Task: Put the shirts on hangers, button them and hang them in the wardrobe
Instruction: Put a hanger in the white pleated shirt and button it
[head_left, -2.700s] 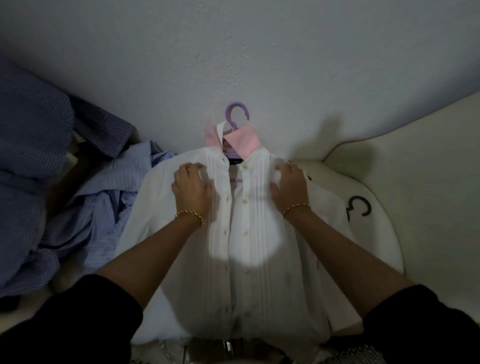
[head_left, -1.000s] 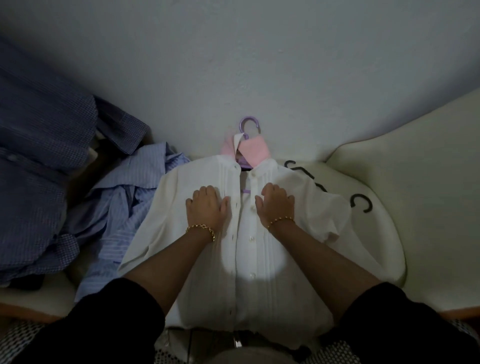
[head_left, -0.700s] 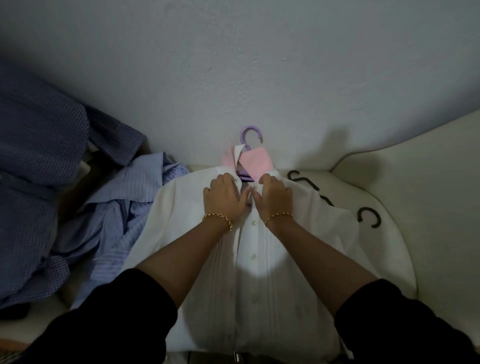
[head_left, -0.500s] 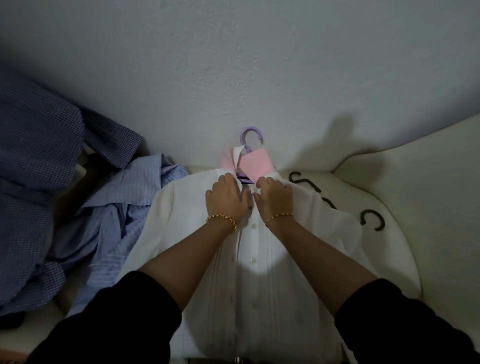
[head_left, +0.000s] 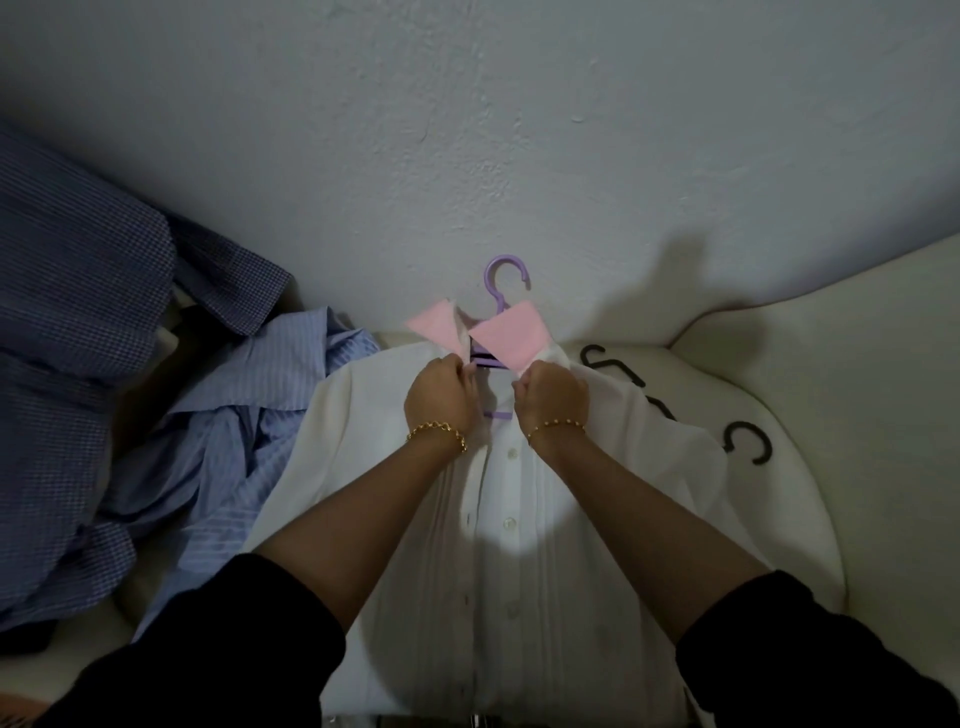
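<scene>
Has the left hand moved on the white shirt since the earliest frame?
Yes, the left hand shifted up the white shirt and inward to its pink collar beside the purple hanger.

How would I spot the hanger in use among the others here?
Start at the white shirt spread on the cream seat. A hook sticks out above its pink collar, by the wall: the purple hanger. The spare hangers to its right are black.
</scene>
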